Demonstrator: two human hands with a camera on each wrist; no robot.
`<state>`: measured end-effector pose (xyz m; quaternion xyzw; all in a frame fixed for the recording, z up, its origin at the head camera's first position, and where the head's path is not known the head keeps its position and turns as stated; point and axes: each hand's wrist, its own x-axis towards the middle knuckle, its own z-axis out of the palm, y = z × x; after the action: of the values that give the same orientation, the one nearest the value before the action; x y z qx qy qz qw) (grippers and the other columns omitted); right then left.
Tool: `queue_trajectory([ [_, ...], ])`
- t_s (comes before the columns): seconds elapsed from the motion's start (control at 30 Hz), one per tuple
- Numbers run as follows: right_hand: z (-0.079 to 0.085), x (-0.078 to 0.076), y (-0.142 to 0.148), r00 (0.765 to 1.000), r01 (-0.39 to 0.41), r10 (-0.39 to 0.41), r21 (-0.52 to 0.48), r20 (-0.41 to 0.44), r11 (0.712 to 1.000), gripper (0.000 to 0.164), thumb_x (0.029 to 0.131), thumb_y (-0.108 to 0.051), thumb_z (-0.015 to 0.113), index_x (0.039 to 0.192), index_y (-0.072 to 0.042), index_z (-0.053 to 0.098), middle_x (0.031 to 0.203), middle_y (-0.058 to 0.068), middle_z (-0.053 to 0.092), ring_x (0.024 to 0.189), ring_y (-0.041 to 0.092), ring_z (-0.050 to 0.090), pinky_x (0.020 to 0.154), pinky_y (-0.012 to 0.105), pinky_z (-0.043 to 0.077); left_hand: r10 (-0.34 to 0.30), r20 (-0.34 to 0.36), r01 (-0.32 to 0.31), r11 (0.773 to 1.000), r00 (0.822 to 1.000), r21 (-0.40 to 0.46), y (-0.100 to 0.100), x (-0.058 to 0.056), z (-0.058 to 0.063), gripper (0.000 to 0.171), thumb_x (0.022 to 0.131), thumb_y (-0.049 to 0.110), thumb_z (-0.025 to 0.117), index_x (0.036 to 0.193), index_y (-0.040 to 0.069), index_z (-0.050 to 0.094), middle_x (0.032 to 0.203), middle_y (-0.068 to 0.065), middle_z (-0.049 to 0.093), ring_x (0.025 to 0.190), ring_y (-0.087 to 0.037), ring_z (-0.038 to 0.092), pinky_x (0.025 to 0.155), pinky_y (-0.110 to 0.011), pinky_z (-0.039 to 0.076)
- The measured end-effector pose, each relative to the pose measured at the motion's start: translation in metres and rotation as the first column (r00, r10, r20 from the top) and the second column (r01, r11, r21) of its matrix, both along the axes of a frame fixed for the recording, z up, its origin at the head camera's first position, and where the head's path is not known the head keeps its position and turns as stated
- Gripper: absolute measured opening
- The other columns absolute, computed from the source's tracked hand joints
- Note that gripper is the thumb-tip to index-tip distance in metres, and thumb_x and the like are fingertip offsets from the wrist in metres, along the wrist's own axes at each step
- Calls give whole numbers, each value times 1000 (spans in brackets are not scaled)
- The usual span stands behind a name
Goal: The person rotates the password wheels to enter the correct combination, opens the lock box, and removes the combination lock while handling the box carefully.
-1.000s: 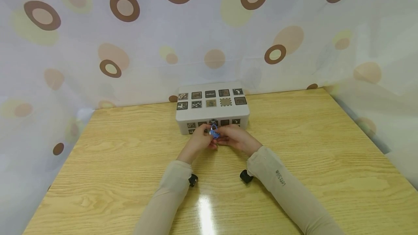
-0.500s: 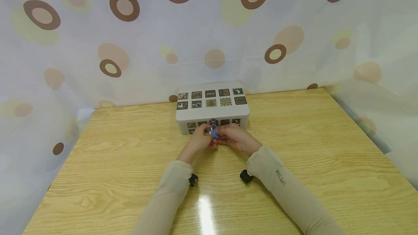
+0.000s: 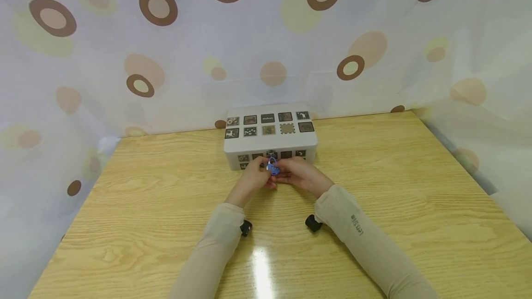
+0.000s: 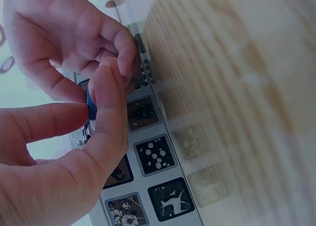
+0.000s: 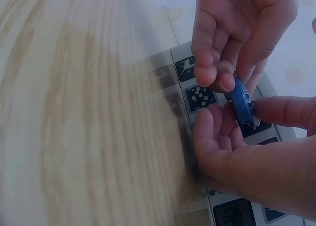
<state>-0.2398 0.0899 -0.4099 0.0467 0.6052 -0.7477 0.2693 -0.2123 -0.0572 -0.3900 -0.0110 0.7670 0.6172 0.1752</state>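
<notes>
A small blue padlock [image 3: 273, 169] is held between both hands, close in front of a white box [image 3: 270, 141] with dark picture squares. Its shackle points up toward the metal clasp [image 3: 272, 153] on the box's front. My left hand [image 3: 255, 175] pinches the padlock from the left, thumb against fingers. From the right, my right hand [image 3: 301, 174] pinches its other side. In the right wrist view the padlock's body [image 5: 242, 101] shows edge-on, with the right thumb pressed on its face. Most of it hides behind the fingers in the left wrist view.
The box stands at the back of a wooden table [image 3: 166, 206], near a patterned curtain [image 3: 232, 68]. Black wrist cameras [image 3: 313, 223] hang under both sleeves. The curtain also borders the table's left and right sides.
Both hands keep hold of the padlock at almost the same spot before the box. The padlock's tilt shifts slightly; the arms stay nearly still.
</notes>
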Motion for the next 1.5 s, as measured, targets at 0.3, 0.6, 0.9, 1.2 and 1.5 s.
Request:
queue_trajectory([
  [0.3, 1, 3, 1, 997, -55, 55, -2, -50, 998, 26, 96, 2, 46, 115, 18, 52, 82, 5, 62, 73, 14, 62, 76, 25, 56, -22, 3, 22, 1000, 1000, 4, 0, 11, 20, 38, 95, -11, 41, 133, -14, 38, 83, -25, 60, 80, -43, 65, 81, -48, 58],
  [0.6, 1, 2, 2, 995, -62, 62, 12, -83, 998, 36, 95, 6, 45, 125, 25, 42, 88, 7, 61, 75, 13, 61, 77, 24, 56, -3, -5, 3, 1000, 1000, 0, -1, 0, -1, 41, 95, -10, 43, 135, -9, 39, 76, -14, 58, 62, -21, 63, 73, -42, 61],
  [0.9, -2, -2, 0, 1000, 7, -7, 18, 1, 1000, 14, 94, -3, 49, 93, 4, 60, 74, 5, 65, 72, 17, 62, 74, 27, 56, 3, -24, -3, 1000, 1000, -8, 0, 2, 0, 42, 94, -11, 43, 135, -10, 39, 74, -14, 57, 60, -20, 63, 70, -39, 61],
  [1.2, 0, 0, 1, 1000, -23, 24, 35, -21, 999, 12, 94, -4, 51, 96, 6, 59, 74, 5, 63, 71, 15, 61, 75, 27, 55, 2, -21, -2, 1000, 1000, -9, 0, 1, 0, 40, 94, -10, 43, 134, -9, 40, 74, -13, 57, 60, -19, 62, 71, -40, 61],
  [1.5, 1, 2, 2, 996, -52, 53, 19, -76, 998, 24, 96, -2, 49, 111, 16, 55, 83, 4, 62, 74, 13, 61, 78, 26, 56, -2, -6, 2, 1000, 1000, -9, 0, 1, 0, 38, 96, -8, 43, 134, -7, 41, 78, -13, 57, 63, -21, 62, 74, -41, 60],
])
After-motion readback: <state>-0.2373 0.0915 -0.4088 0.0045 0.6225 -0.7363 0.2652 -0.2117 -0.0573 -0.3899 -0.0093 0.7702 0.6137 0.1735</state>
